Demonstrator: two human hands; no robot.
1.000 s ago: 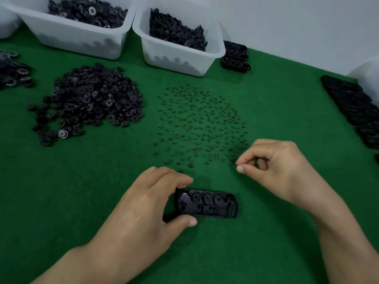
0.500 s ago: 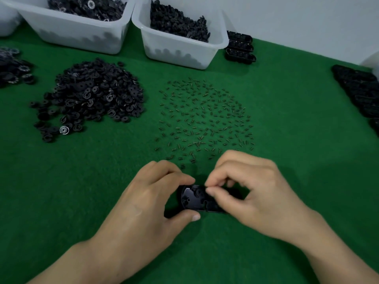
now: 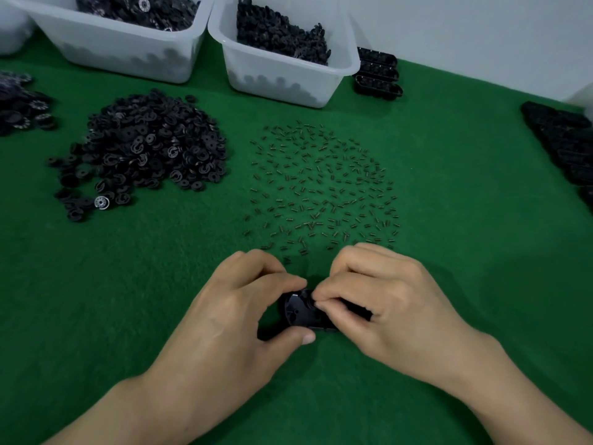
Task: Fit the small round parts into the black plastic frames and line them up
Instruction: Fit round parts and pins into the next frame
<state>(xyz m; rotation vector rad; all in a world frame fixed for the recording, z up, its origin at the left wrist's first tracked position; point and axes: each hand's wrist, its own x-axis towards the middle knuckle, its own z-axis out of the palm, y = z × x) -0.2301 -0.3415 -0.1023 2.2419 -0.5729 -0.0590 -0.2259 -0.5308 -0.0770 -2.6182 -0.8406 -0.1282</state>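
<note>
1. Green felt table carries a heap of small round black plastic parts and scattered tiny springs.
2. Left hand clamps the oblong black plastic frame between thumb and fingers.
3. Right hand pinches its fingertips together over the frame; what they hold is hidden.

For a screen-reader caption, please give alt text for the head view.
Both hands work on a black plastic frame on green felt: left hand steadies it, right hand pinches at its middle. Behind lie scattered springs and a pile of discs.
</note>
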